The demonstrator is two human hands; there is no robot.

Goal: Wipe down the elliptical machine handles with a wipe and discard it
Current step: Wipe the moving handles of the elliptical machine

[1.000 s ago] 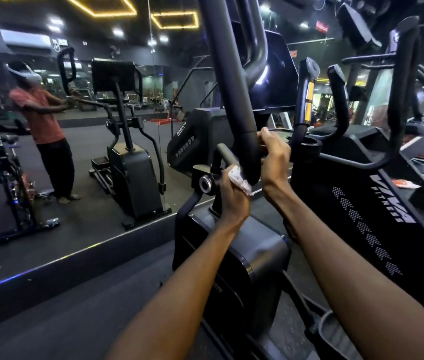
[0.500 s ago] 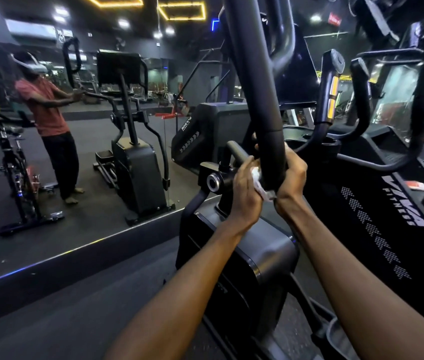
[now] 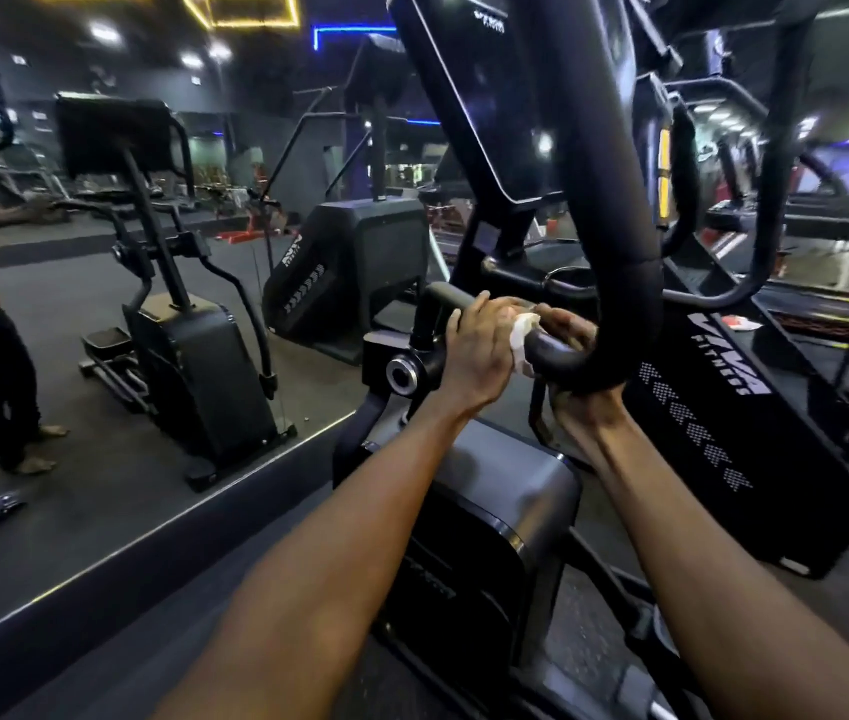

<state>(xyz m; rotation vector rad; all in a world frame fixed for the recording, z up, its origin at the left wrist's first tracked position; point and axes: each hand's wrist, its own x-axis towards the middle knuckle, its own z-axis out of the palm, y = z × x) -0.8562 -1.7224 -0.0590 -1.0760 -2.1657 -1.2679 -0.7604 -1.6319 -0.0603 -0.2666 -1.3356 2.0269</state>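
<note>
A thick black padded elliptical handle runs down from the top and curves into a lower bar near the machine's pivot. My left hand presses a crumpled white wipe against that lower curved bar, fingers wrapped over it. My right hand grips the same bar from below and behind, just right of the wipe. Part of the wipe is hidden under my left palm.
The elliptical's grey body sits under my arms, its console above. A black stair machine stands close on the right. A wall mirror on the left reflects a person and the machines. Dark floor lies below.
Both hands slid down the handle from the upright part to the lower curved bar, the wipe moving with my left hand. The view tilted up and closer to the machine.
</note>
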